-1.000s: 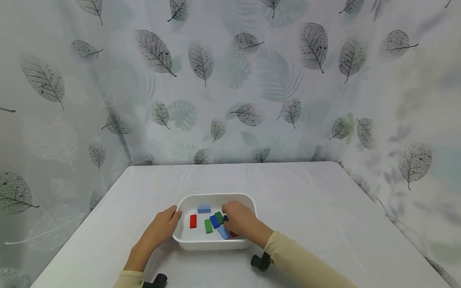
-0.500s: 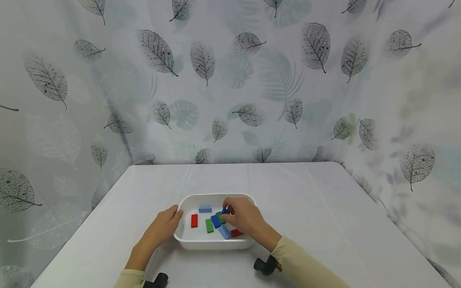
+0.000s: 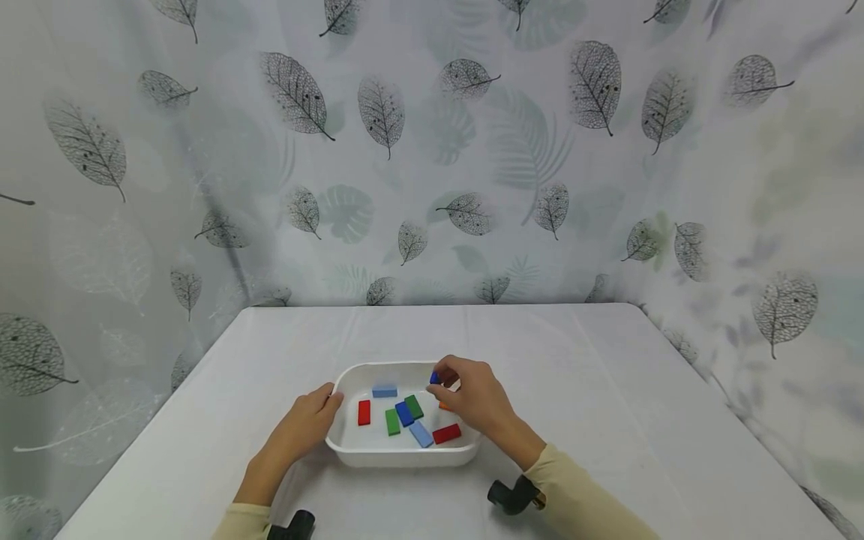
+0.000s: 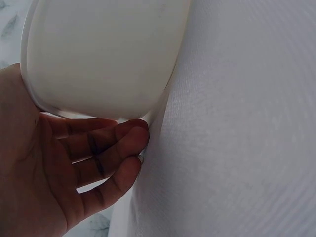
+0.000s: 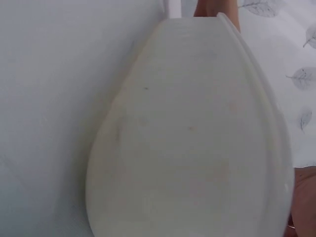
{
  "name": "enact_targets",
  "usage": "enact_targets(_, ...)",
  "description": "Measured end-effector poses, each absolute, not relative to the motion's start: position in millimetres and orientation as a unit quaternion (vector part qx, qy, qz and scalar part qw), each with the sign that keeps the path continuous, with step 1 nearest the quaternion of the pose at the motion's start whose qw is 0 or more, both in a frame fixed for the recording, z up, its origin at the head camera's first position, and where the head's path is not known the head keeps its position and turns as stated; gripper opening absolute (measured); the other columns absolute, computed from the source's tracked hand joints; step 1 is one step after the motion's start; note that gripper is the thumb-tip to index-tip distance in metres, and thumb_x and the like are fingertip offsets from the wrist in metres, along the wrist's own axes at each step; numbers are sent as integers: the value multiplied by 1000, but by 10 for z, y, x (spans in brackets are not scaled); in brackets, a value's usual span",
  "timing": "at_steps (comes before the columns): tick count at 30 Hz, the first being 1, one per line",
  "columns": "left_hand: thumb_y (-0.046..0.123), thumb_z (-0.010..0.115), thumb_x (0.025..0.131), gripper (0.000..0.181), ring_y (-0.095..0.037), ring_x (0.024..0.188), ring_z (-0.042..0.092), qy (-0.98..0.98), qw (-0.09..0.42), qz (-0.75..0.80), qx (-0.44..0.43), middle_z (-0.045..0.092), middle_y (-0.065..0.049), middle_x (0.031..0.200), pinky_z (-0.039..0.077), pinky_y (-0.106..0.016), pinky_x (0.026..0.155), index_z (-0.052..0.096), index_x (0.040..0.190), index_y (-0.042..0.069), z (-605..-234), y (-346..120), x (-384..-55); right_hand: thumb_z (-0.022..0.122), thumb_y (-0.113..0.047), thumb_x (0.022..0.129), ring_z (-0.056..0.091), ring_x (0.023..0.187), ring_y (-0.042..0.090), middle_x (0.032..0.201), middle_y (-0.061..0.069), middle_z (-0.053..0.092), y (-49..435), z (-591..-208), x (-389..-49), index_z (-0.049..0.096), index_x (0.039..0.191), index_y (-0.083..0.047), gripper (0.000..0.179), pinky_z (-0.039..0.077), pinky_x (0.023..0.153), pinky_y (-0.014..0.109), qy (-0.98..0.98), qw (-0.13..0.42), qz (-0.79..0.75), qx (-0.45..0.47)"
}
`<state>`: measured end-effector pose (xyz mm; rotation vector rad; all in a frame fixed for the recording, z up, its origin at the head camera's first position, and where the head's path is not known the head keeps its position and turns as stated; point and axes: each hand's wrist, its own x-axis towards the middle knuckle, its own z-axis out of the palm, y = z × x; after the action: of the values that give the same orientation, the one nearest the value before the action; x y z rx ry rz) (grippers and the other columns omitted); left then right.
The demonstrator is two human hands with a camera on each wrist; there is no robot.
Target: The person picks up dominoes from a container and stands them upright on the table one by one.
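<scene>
A white plastic tub [image 3: 405,458] stands on the table with several small coloured blocks inside. My left hand [image 3: 305,426] grips its left end, the thumb over the rim; in the left wrist view the fingers [image 4: 116,148] bend against the outside of the wall. Above the tub's right side, my right hand [image 3: 478,397] pinches a small dark blue block [image 3: 434,379] between thumb and fingers. An orange block [image 3: 445,406] is partly hidden beneath that hand. A red block [image 3: 447,433] lies at the near right. In the right wrist view the tub wall [image 5: 192,138] hides most of the hand.
Also in the tub are a light blue block [image 3: 385,391], a red block [image 3: 364,412], a light green block [image 3: 392,422], a blue block [image 3: 404,413], a dark green block [image 3: 414,406] and another light blue block [image 3: 421,434]. Leaf-patterned curtains [image 3: 432,172] surround the white table [image 3: 574,375].
My right hand has risen from among the blocks and moved right and away from me, carrying the dark blue block. The red and orange blocks came into view. The left hand has stayed on the rim.
</scene>
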<state>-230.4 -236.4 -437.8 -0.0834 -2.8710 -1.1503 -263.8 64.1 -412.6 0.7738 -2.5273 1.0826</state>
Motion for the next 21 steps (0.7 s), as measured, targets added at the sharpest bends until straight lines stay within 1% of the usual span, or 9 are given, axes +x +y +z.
enact_targets(9,22,48,109,27,-21,79,57,-930,27,-365,-36,64,-5,90,51,-35,65,61,121,1,-4365,-2376,-2322,85,-8,87,68,83,14,89,-5,71,801,-4053,-2666,72,104,-10,22,57,74,27,-852,164,432,248)
enact_targets(12,21,48,109,26,-21,77,57,-933,31,-356,-34,63,-5,86,50,-35,64,63,119,1,-4357,-2380,-2318,86,-8,87,69,83,15,90,-4,72,844,-4024,-2675,72,105,-10,23,58,75,29,-851,174,435,238)
enact_targets(15,21,48,109,25,-20,75,55,-937,35,-346,-34,58,-3,79,48,-34,62,63,115,2,-4334,-2382,-2305,86,-8,87,70,83,16,91,-2,73,886,-3995,-2703,72,106,-9,24,59,75,32,-850,183,437,230)
enact_targets(18,22,48,109,26,-20,74,54,-938,39,-343,-39,55,-3,76,47,-35,61,63,113,1,-4313,-2385,-2289,86,-8,87,71,85,17,92,0,73,943,-3974,-2740,72,107,-8,24,59,75,33,-850,189,440,219)
enact_targets(21,22,48,109,26,-20,74,54,-938,39,-341,-37,55,-3,76,47,-34,61,63,114,1,-4310,-2394,-2273,85,-9,88,72,86,19,94,1,74,1013,-3971,-2784,72,109,-7,25,59,76,35,-853,193,439,207)
